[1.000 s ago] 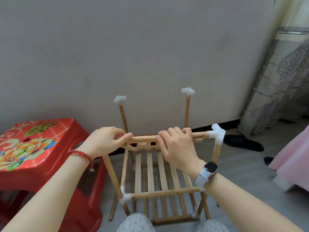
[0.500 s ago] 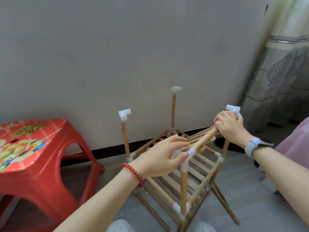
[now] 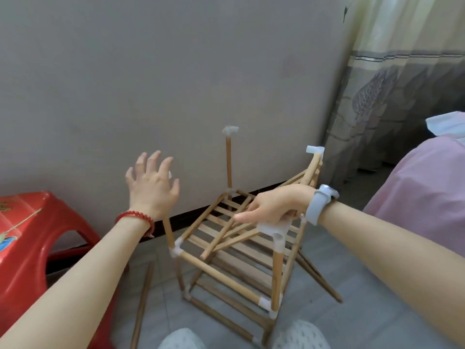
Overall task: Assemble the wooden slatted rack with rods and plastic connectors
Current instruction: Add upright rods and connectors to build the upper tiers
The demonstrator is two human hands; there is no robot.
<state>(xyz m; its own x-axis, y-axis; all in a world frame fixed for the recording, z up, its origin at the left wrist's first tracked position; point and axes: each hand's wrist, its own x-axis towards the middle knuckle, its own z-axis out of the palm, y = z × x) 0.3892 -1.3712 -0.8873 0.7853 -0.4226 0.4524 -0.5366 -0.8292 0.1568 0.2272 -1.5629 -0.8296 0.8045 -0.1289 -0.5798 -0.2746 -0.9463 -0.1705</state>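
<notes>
Left hand (image 3: 152, 187) now off the rack (image 3: 234, 250), fingers spread; right hand (image 3: 274, 206) gripping its tilted slat panel (image 3: 251, 222).

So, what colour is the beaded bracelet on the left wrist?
Red; the beaded bracelet shows clearly in the head view.

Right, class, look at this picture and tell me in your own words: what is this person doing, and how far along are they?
A person is putting together a wooden slatted rack on the floor, made of rods joined by white plastic connectors. The right hand grips a loose slatted panel that lies tilted across the frame, not yet seated level. The left hand is raised with fingers spread, holding nothing. Two upright rods already carry connectors on top. A spare rod lies on the floor beside a red stool.
</notes>
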